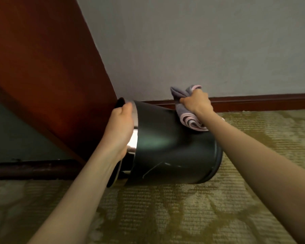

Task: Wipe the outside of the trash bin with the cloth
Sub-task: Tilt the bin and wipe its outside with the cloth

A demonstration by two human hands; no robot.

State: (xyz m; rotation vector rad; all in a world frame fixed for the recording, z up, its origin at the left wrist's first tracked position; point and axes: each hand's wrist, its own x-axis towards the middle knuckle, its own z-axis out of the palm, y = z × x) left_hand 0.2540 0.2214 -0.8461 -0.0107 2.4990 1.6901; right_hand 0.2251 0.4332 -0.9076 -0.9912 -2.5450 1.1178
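A dark, round trash bin (167,148) with a shiny metal rim is tipped on its side above the carpet, its mouth facing left. My left hand (121,124) grips the metal rim at the mouth, fingers hooked over the edge. My right hand (196,103) holds a bunched grey and pink cloth (188,118) and presses it against the upper far side of the bin's outer wall. Part of the cloth sticks up behind my fingers.
A reddish-brown wooden panel (42,64) rises at the left, close to the bin's mouth. A pale wall (201,41) with a dark baseboard (264,101) runs behind. Patterned olive carpet (183,208) covers the floor.
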